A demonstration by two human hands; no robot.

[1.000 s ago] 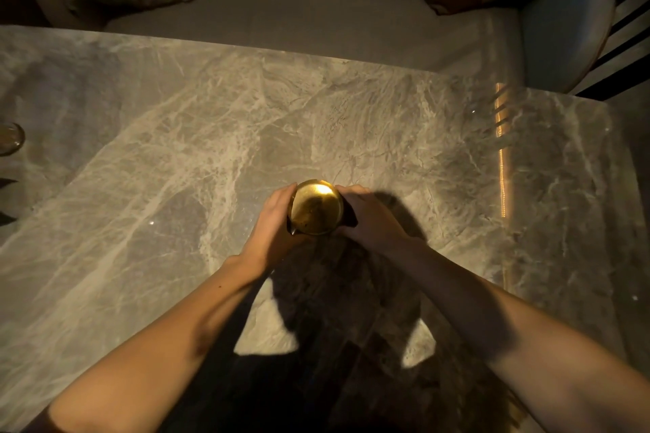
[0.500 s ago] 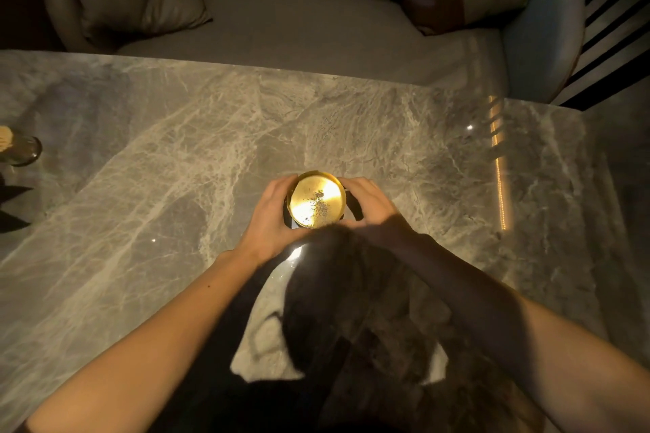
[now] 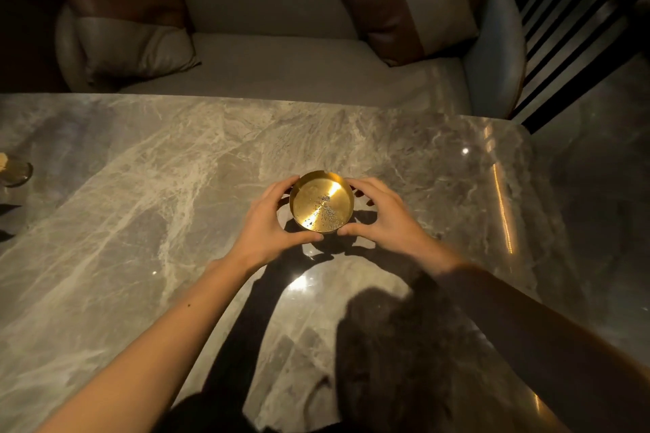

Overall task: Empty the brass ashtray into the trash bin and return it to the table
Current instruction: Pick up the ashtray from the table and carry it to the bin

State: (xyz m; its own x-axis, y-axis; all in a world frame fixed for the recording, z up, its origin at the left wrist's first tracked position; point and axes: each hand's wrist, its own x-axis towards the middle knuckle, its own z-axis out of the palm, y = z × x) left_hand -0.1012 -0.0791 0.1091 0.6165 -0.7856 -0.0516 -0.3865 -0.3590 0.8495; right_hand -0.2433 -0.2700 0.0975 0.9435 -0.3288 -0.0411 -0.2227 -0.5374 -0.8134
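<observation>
A round brass ashtray [image 3: 322, 201] with grey ash specks in its bottom is at the middle of the grey marble table [image 3: 140, 207]. My left hand [image 3: 272, 221] cups its left side, thumb under the near rim. My right hand [image 3: 378, 218] cups its right side, thumb at the near rim and fingers behind it. A shadow under the ashtray suggests it is slightly off the tabletop; I cannot tell for sure. No trash bin is in view.
A grey sofa [image 3: 281, 63] with a cushion [image 3: 133, 35] at the left and a cushion [image 3: 411, 7] at the right runs along the table's far edge. A small glass [image 3: 14, 170] stands at the table's left edge. Dark railing bars [image 3: 569, 28] rise at the far right.
The view has pulled back and tilted up, showing more sofa. The ashtray now faces up more level, and both hands have spread wider around its sides.
</observation>
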